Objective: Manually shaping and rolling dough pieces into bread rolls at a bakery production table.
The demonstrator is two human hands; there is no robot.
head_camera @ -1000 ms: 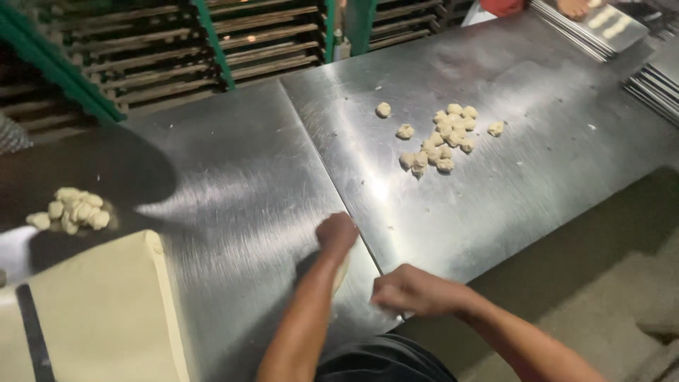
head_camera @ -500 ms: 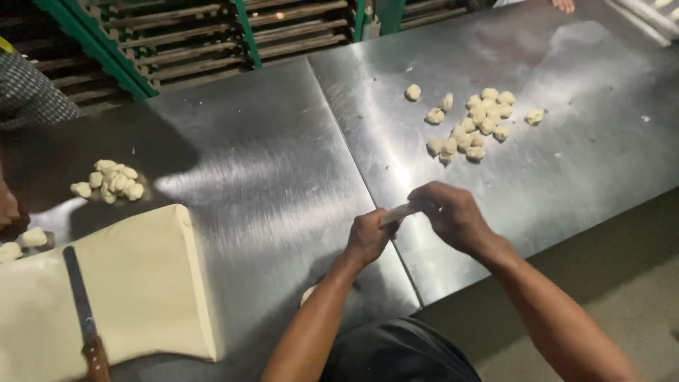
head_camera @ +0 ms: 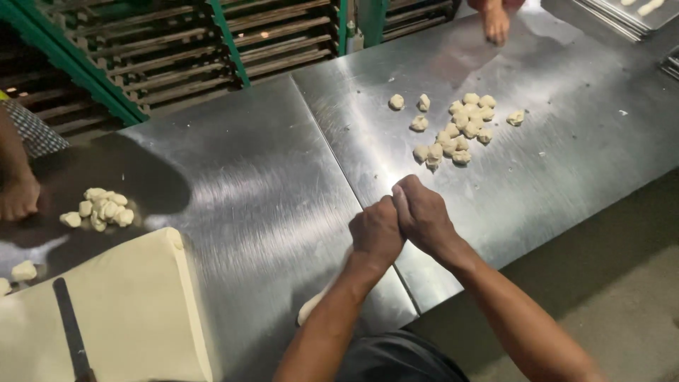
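Pressing together, left hand (head_camera: 376, 230) and right hand (head_camera: 423, 212) grip a dough rope (head_camera: 316, 303).

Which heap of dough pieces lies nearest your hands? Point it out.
The larger heap on the right steel sheet, just beyond the joined hands; the smaller heap sits far left.

Your left hand (head_camera: 376, 233) and right hand (head_camera: 423, 214) press together, hiding whatever the grip encloses. Below your left forearm, a dough strip (head_camera: 313, 305) is partly covered. The dough slab (head_camera: 106, 311) runs off the frame's edge.
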